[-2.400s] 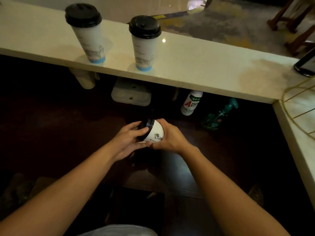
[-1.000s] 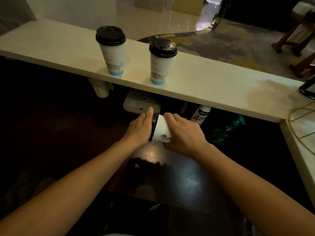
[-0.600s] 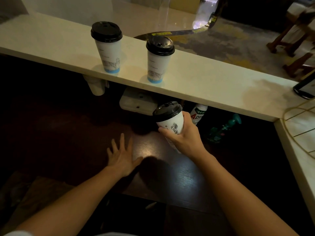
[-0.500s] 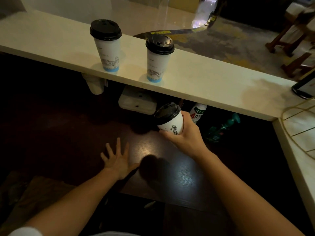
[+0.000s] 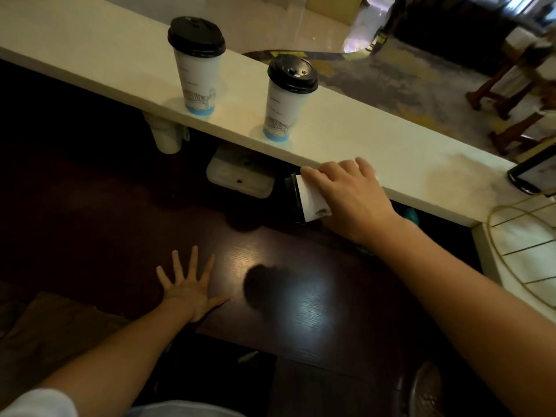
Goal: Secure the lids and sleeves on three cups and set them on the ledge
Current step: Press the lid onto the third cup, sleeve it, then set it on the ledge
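Gripping the small white black-lidded paper cup (image 5: pixel 310 200) sideways mid-frame, your right hand (image 5: pixel 349 200) clears the cream ledge (image 5: pixel 361 139); your left hand (image 5: pixel 189 284) rests spread, bracing.

The ledge (image 5: pixel 346 136) is showing as pale, smooth stone, softly glossy, with a duller stain toward the right. Two cups (image 5: pixel 198 82) (image 5: pixel 285 109) on it are looking like matt white paper, each topped by a black plastic lid (image 5: pixel 196 36) (image 5: pixel 292 74) with a faint sheen. The third cup (image 5: pixel 313 201) is reading as the same matt paper, dark lid at its end. Below, the surface (image 5: pixel 301 296) is gleaming: dark wood, fine grain, polished enough to be throwing back a bright glare.
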A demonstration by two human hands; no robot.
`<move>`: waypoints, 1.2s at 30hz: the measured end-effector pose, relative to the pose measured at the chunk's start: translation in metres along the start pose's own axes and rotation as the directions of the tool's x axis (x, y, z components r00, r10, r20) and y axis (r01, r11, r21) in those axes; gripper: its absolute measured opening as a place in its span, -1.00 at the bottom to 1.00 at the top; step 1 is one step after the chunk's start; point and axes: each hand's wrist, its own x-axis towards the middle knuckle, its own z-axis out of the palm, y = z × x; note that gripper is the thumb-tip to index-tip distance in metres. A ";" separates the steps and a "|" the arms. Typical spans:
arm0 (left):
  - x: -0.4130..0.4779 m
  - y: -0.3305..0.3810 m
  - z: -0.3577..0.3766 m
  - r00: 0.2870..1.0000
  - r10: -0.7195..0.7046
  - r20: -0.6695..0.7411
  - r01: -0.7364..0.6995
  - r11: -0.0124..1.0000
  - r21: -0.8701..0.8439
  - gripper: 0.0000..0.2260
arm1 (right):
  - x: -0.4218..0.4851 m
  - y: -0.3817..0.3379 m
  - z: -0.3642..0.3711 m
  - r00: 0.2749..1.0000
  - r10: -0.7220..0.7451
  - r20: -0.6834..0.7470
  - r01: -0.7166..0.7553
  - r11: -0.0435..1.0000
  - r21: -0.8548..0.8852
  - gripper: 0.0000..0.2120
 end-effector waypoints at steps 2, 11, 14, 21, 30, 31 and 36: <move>-0.001 0.000 0.000 1.000 -0.006 -0.001 0.006 1.000 0.004 -0.12 | 0.008 -0.002 -0.014 0.997 -0.046 0.068 0.056 0.985 -0.163 -0.20; -0.004 0.001 -0.003 1.000 -0.013 0.016 0.013 1.000 0.007 -0.12 | 0.022 -0.059 0.000 0.936 -0.107 0.336 0.292 0.770 -0.567 -0.53; -0.003 0.001 -0.005 0.999 -0.024 0.037 0.024 1.000 0.018 -0.12 | 0.024 -0.068 0.010 0.928 -0.113 0.355 0.317 0.741 -0.592 -0.53; -0.005 0.003 -0.008 0.997 -0.032 0.065 0.030 0.999 0.024 -0.13 | 0.031 -0.055 -0.020 0.940 -0.096 0.327 0.261 0.821 -0.508 -0.45; -0.004 0.004 -0.010 0.995 -0.033 0.091 0.030 0.999 0.032 -0.11 | 0.025 -0.005 -0.018 0.914 0.168 0.369 -0.389 0.616 0.685 -0.23; -0.004 0.004 -0.011 0.996 -0.031 0.089 0.028 0.999 0.033 -0.11 | 0.022 -0.003 -0.012 0.913 0.185 0.365 -0.409 0.453 0.792 -0.29; -0.003 0.003 -0.009 0.997 -0.012 0.070 0.010 1.000 0.029 -0.11 | 0.006 -0.008 0.029 0.916 0.182 0.357 -0.296 -0.294 0.909 -0.50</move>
